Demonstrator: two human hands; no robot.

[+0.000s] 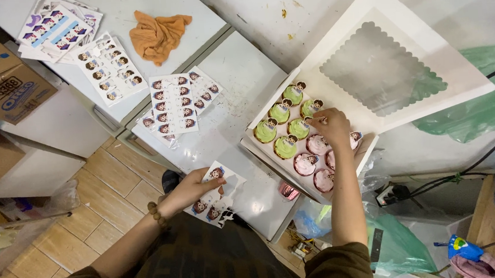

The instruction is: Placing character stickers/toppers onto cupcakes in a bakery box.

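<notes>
At the left, the left hand (196, 188) pinches a partly used sheet of cartoon-face stickers (215, 194) at the table edge. More sticker sheets (174, 103) lie further up. In the open white box (369, 63), the green cupcakes (284, 125) already carry face toppers. The pink cupcakes (311, 158) seem only partly topped. The right hand (332, 127) hovers over them, fingers closed on something small, seemingly a topper, though that's hard to tell
</notes>
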